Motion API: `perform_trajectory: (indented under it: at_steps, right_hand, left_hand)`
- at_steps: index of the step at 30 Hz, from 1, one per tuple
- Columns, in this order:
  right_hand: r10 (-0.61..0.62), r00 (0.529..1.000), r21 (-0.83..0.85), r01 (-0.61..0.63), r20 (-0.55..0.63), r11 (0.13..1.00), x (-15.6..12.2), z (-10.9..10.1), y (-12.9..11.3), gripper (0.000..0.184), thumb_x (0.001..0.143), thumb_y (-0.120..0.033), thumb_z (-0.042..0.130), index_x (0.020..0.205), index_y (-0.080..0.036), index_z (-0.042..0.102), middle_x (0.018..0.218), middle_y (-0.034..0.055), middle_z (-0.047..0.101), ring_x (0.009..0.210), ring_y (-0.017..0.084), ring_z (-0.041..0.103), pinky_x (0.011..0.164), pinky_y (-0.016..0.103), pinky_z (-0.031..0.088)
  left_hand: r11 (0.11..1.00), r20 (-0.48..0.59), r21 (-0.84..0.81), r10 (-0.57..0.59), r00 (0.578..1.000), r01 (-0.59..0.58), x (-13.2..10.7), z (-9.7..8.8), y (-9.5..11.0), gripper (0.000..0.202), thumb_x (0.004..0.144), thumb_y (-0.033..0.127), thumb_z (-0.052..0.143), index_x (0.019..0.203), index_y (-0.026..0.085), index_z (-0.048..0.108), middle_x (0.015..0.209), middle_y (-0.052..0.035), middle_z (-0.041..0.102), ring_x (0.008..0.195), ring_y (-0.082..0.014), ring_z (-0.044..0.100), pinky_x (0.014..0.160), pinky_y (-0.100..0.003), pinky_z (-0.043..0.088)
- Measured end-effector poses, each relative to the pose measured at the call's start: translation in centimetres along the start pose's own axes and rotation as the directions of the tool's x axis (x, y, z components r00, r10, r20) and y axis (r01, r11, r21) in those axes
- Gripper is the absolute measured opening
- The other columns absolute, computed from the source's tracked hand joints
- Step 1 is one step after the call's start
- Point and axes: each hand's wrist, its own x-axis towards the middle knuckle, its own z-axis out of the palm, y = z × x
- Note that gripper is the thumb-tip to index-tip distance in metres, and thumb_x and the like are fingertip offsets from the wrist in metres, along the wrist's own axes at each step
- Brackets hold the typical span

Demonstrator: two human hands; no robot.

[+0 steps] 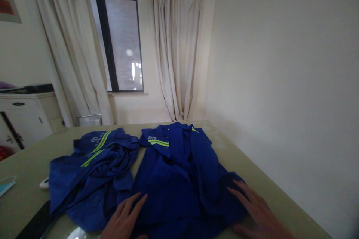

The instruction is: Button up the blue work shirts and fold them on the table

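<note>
A blue work shirt (176, 168) with neon yellow stripes lies spread out on the pale green table (266, 190), collar away from me. My left hand (123, 218) rests flat on its lower left part, fingers stretched out. My right hand (258, 213) lies flat on its lower right edge, fingers spread. A second blue garment (92, 171) with yellow stripes lies crumpled to the left of the shirt.
A dark phone (36, 224), a small white object (44, 183) and a light blue face mask (7, 185) lie at the table's left. A white cabinet (22, 119) stands at the far left. The wall runs along the table's right; curtains (179, 44) and a window lie beyond.
</note>
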Motion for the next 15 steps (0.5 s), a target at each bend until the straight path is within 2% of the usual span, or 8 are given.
perform_trajectory:
  at_steps: [2, 4, 7, 9, 11, 13, 14, 15]
  right_hand:
    - [0.045, 0.995, -0.064, -0.051, -0.085, 0.997, -0.7, 1.0, 2.7, 0.072, 0.079, -0.056, 0.070, 0.146, -0.036, 0.053, 0.160, 0.0088, 0.041, 0.144, 0.039, 0.041, 0.116, 0.060, 0.036]
    - [0.057, 0.988, -0.077, -0.069, -0.141, 0.995, -0.4, 1.6, 4.4, 0.060, 0.084, -0.044, 0.062, 0.143, -0.032, 0.057, 0.155, 0.0097, 0.048, 0.139, 0.035, 0.048, 0.115, 0.054, 0.041]
    - [0.064, 0.985, -0.052, -0.073, -0.160, 0.996, 1.4, 1.1, 4.4, 0.044, 0.082, -0.026, 0.050, 0.119, -0.026, 0.072, 0.129, 0.0125, 0.068, 0.119, 0.030, 0.066, 0.106, 0.046, 0.051]
    - [0.076, 0.981, -0.015, -0.079, -0.177, 0.997, 2.3, -0.4, 3.5, 0.037, 0.080, -0.024, 0.046, 0.102, -0.026, 0.075, 0.110, 0.0110, 0.075, 0.105, 0.029, 0.071, 0.098, 0.043, 0.056]
    - [0.106, 0.962, 0.041, -0.098, -0.254, 0.994, 2.2, -2.5, 2.8, 0.034, 0.081, -0.029, 0.045, 0.099, -0.027, 0.074, 0.105, 0.0087, 0.076, 0.099, 0.028, 0.072, 0.091, 0.040, 0.058]
    - [0.162, 0.919, 0.095, -0.136, -0.359, 0.986, 0.9, -4.3, 3.2, 0.035, 0.085, -0.038, 0.046, 0.107, -0.028, 0.071, 0.108, 0.0074, 0.077, 0.099, 0.029, 0.072, 0.086, 0.038, 0.059]
    - [0.185, 0.900, 0.111, -0.153, -0.395, 0.982, -0.2, -4.7, 3.9, 0.037, 0.087, -0.042, 0.046, 0.111, -0.028, 0.070, 0.109, 0.0072, 0.077, 0.099, 0.030, 0.072, 0.085, 0.039, 0.059]
    - [0.198, 0.890, 0.115, -0.165, -0.410, 0.980, -1.4, -4.6, 5.0, 0.038, 0.087, -0.046, 0.047, 0.113, -0.030, 0.069, 0.110, 0.0070, 0.077, 0.099, 0.031, 0.072, 0.084, 0.040, 0.059]
  left_hand:
    - [0.995, -0.072, 0.091, -0.034, 0.997, 0.041, -0.4, 0.8, -2.6, 0.059, 0.080, 0.027, 0.062, 0.138, 0.032, 0.061, 0.146, -0.0068, 0.059, 0.134, -0.0340, 0.054, 0.115, -0.050, 0.045]
    - [0.982, -0.088, 0.174, -0.055, 0.995, 0.069, -0.2, 1.0, -3.7, 0.056, 0.079, 0.014, 0.053, 0.129, 0.033, 0.068, 0.138, -0.0040, 0.065, 0.129, -0.0304, 0.059, 0.113, -0.046, 0.048]
    - [0.959, -0.082, 0.271, -0.064, 0.995, 0.084, 0.7, 0.0, -3.3, 0.060, 0.073, 0.005, 0.050, 0.122, 0.033, 0.072, 0.134, -0.0021, 0.069, 0.128, -0.0294, 0.060, 0.111, -0.046, 0.048]
    - [0.964, -0.153, 0.266, 0.013, 0.988, 0.029, 1.0, -1.7, -3.0, 0.056, 0.078, 0.008, 0.047, 0.120, 0.033, 0.073, 0.130, -0.0022, 0.071, 0.124, -0.0287, 0.063, 0.110, -0.046, 0.049]
    - [0.972, -0.308, 0.227, 0.124, 0.943, -0.053, 0.3, -3.8, -3.4, 0.049, 0.086, 0.015, 0.044, 0.121, 0.035, 0.072, 0.127, -0.0020, 0.072, 0.119, -0.0271, 0.065, 0.109, -0.044, 0.049]
    - [0.976, -0.471, 0.182, 0.193, 0.861, -0.119, -1.3, -5.8, -4.6, 0.042, 0.091, 0.025, 0.045, 0.123, 0.038, 0.070, 0.125, -0.0009, 0.071, 0.117, -0.0259, 0.065, 0.108, -0.041, 0.050]
    - [0.977, -0.524, 0.157, 0.207, 0.826, -0.145, -2.2, -6.6, -5.4, 0.039, 0.092, 0.030, 0.046, 0.122, 0.040, 0.070, 0.124, 0.0000, 0.071, 0.116, -0.0254, 0.065, 0.106, -0.039, 0.052]
    - [0.974, -0.523, 0.137, 0.223, 0.822, -0.177, -3.2, -7.2, -6.2, 0.037, 0.092, 0.035, 0.048, 0.121, 0.042, 0.071, 0.123, 0.0004, 0.072, 0.114, -0.0252, 0.066, 0.103, -0.038, 0.053]
